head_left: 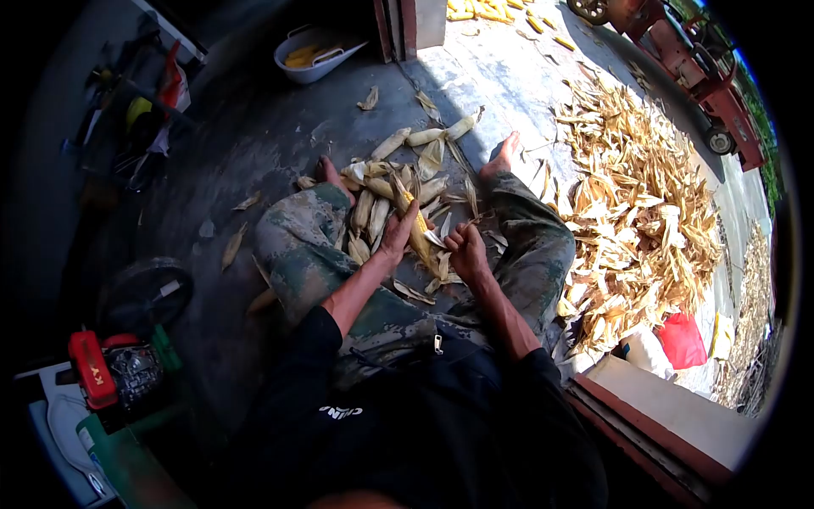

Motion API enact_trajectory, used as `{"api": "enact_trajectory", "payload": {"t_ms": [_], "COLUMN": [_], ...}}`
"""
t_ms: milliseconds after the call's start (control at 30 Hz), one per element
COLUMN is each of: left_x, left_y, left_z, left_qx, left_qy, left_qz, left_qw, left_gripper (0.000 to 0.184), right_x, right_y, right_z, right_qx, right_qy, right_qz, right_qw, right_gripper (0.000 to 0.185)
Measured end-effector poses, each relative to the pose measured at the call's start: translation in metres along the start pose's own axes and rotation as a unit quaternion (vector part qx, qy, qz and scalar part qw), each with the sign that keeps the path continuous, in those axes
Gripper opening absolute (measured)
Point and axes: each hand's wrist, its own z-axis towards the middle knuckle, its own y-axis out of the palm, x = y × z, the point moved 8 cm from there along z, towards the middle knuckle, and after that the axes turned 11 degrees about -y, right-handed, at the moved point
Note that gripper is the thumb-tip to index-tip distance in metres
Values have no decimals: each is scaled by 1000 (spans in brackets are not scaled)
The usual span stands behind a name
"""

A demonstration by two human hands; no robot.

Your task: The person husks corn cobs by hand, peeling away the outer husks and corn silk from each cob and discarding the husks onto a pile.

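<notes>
My left hand (397, 231) is wrapped round a partly husked corn cob (419, 236), whose yellow kernels show along its length. Close to the right of the cob, my right hand (466, 251) is closed on a pale strip of husk (436, 240) that still hangs from the cob. Between my legs lies a heap of corn ears in their husks (379, 214). More unhusked ears (424, 137) lie just beyond the heap on the floor. Loose husk pieces (413, 293) lie under and around my hands.
A large pile of dry husks (636, 220) spreads to my right in the sunlight. A white basin (315, 73) with yellow cobs stands ahead on the left. A machine with a red engine (95, 371) is at my lower left. A red vehicle (691, 64) stands at the far right.
</notes>
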Motion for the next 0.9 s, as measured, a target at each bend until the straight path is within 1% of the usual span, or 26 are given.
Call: {"api": "enact_trajectory", "payload": {"t_ms": [33,67,100,133,200,233,267,300,367,400,433,500,533,567,600,633,667,700,733,767,800,833,867,900], "left_x": [0,3,17,21,26,27,26,33,29,25,20,6,-5,-25,-31,-35,-36,-35,-32,-39,-34,-27,-33,-24], "left_y": [-8,-21,-32,-38,-45,-42,-37,-30,-18,-2,11,34,44,45,49,51,51,48,46,41,33,26,20,28], "left_z": [2,3,0,-5,-11,-8,-6,-8,-6,-13,-15,-24,-32,-31,-35,-39,-40,-36,-34,-31,-25,-22,-19,-30], "left_qx": [6,47,53,74,99,70,38,19,-32,-89,-110,-140,-153,-183,-201,-217,-215,-200,-184,-181,-114,-45,-18,-15], "left_qy": [-35,-39,-9,-7,-3,-12,-23,-16,-68,-111,-111,-117,-142,-187,-188,-187,-188,-148,-107,-108,-30,48,44,44], "left_qz": [-45,-119,-174,-166,-158,-150,-143,-107,-29,-23,-9,108,151,166,182,198,196,229,262,262,336,404,398,397], "left_qw": [998,991,983,983,982,986,989,994,997,990,988,977,966,951,944,937,938,941,941,942,934,912,916,917], "left_gripper": [55,56,56,56,55,57,59,59,57,53,50,52,54,51,54,57,57,61,66,66,69,72,83,83], "right_x": [6,20,31,40,44,47,49,43,14,2,-4,-7,-11,-19,-27,-29,-36,-39,-38,-35,-33,-31,-30,-25], "right_y": [10,14,15,12,18,19,10,15,30,7,-1,0,10,20,27,19,12,12,9,6,2,-2,-4,-5], "right_z": [-10,-25,-37,-38,-38,-40,-35,-37,-37,-23,-13,-1,-4,-5,-6,-4,0,3,4,4,3,1,1,3], "right_qx": [1,24,45,35,27,24,8,13,22,18,28,-11,-1,6,10,12,-13,-40,-21,-23,-21,-19,-21,-24], "right_qy": [7,75,141,149,174,191,194,190,138,140,133,105,101,74,50,52,23,-8,-41,-39,-12,14,24,26], "right_qz": [1,-64,-129,-99,-122,-144,-133,-132,-228,-312,-312,-251,-249,-299,-349,-350,-440,-525,-524,-522,-491,-459,-451,-451], "right_qw": [1000,995,981,983,977,971,972,973,964,939,940,962,963,951,936,935,898,850,850,851,871,888,892,892], "right_gripper": [18,18,19,18,17,16,13,13,25,41,41,44,44,46,49,49,51,54,59,59,59,60,57,57]}}
